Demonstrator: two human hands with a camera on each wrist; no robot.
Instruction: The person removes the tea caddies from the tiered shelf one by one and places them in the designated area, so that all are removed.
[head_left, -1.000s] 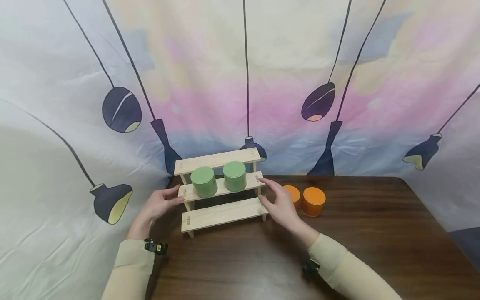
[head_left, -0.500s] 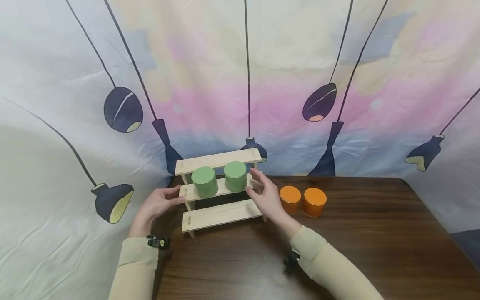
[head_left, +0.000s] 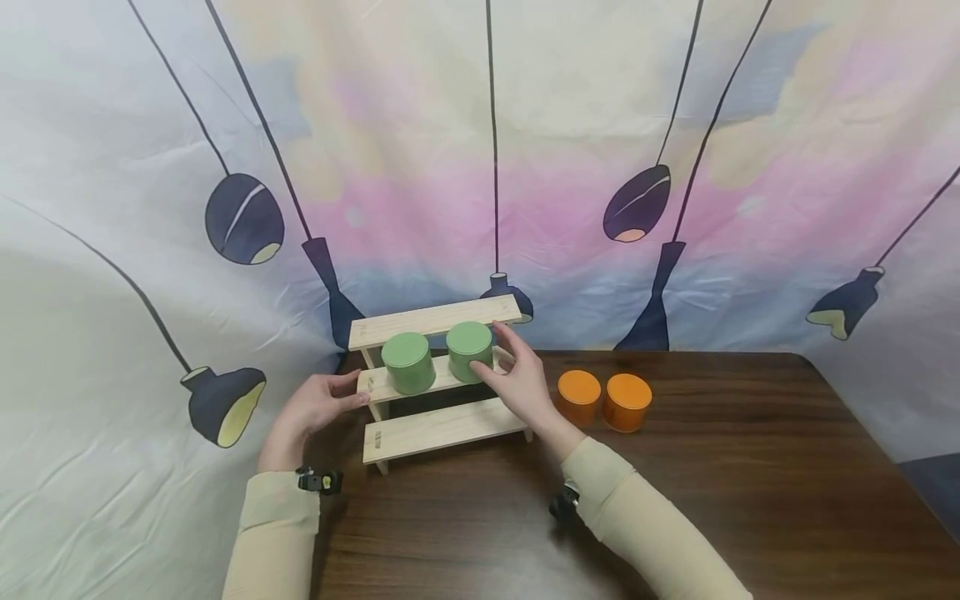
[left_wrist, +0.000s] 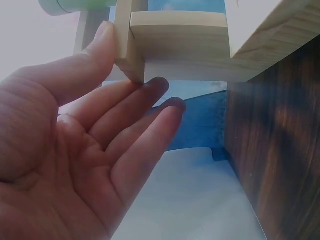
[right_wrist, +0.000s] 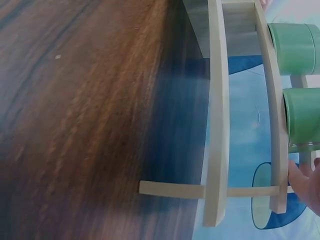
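A three-step wooden shelf rack (head_left: 442, 429) stands on the table, and two green tins (head_left: 407, 363) sit side by side on its middle step. My left hand (head_left: 317, 406) holds the left end of that step, the thumb on top and the fingers at its side; the left wrist view shows the thumb (left_wrist: 102, 47) against the wood. My right hand (head_left: 522, 383) is at the right green tin (head_left: 469, 354), thumb on its front and index finger by its rim, gripping it. In the right wrist view only a bit of the hand (right_wrist: 308, 187) shows beside the tin.
Two orange tins (head_left: 627, 403) stand close together on the dark wooden table (head_left: 750, 467), right of the rack. Behind the table hangs a cloth (head_left: 570, 125) printed with lamps.
My right hand has moved left from the right end of the middle step to the right green tin, with its thumb now on it. The left hand stays at the rack.
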